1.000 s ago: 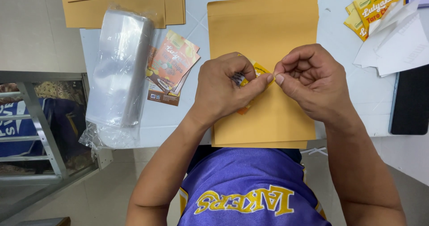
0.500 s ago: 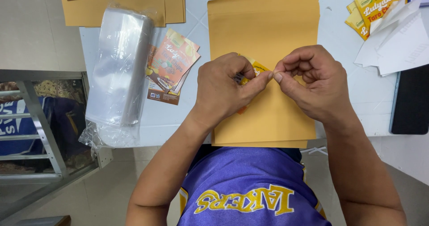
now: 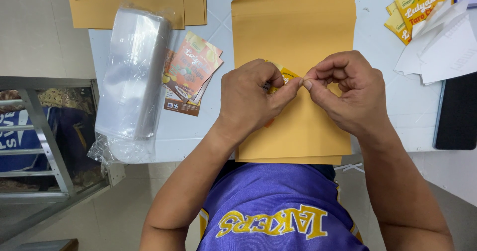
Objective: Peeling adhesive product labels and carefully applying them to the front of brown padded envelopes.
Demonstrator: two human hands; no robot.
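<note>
Your left hand (image 3: 251,99) and right hand (image 3: 343,89) meet fingertip to fingertip above the middle of the brown pouch (image 3: 294,47), both forearms rising from the lower edge of the view. Each hand is curled nearly closed, thumb and forefinger pinching a small yellow sticker (image 3: 287,75), which shows only as a corner between your knuckles. The sticker sits just over the pouch, which lies flat on the white desk (image 3: 223,12). To your left lie one roll of clear plastic bags (image 3: 133,77) and a small fan of printed labels (image 3: 191,70); a stack of brown pouches (image 3: 129,0) lies at the far edge. Yellow snack packets (image 3: 417,7) and white papers (image 3: 442,45) lie to your right.
</note>
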